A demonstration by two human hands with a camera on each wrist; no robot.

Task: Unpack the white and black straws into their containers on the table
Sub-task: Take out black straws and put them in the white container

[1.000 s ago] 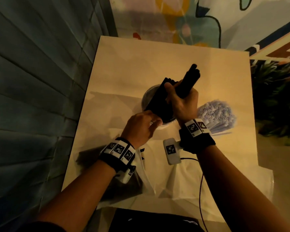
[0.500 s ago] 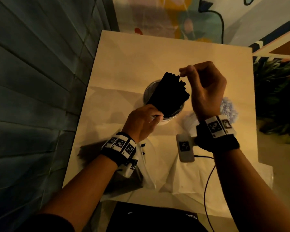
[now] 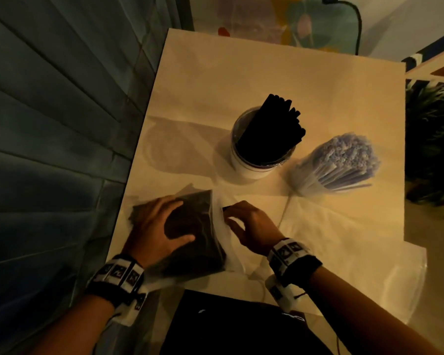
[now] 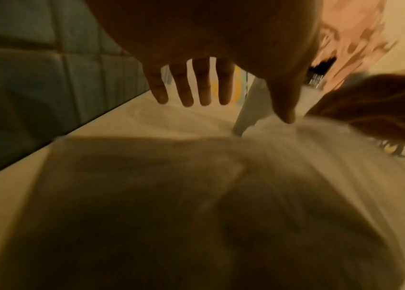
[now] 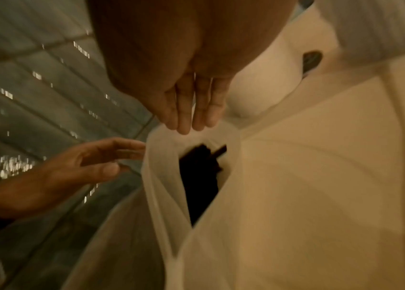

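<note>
A white-based container [image 3: 251, 170] stands mid-table, full of upright black straws [image 3: 272, 124]. To its right a clear holder leans, packed with white straws [image 3: 341, 160]. At the near left lies a plastic bag of black straws [image 3: 203, 242]. My left hand [image 3: 174, 221] rests spread on top of that bag; its fingers [image 4: 189, 88] are straight. My right hand [image 3: 228, 216] is at the bag's open mouth, where black straw ends [image 5: 201, 172] show. Its straight fingertips [image 5: 184, 125] touch the bag's edge and hold nothing.
The cream table [image 3: 241, 73] is narrow. A grey tiled wall [image 3: 62, 124] runs along its left edge and a dark plant [image 3: 433, 139] stands beyond its right edge. Crumpled clear plastic [image 3: 344, 252] covers the near right corner. A thin cable [image 3: 285, 208] crosses it.
My right hand let go of a bunch of black straws in the container and came down to the bag's mouth. My left hand left the container's rim and now lies on the bag.
</note>
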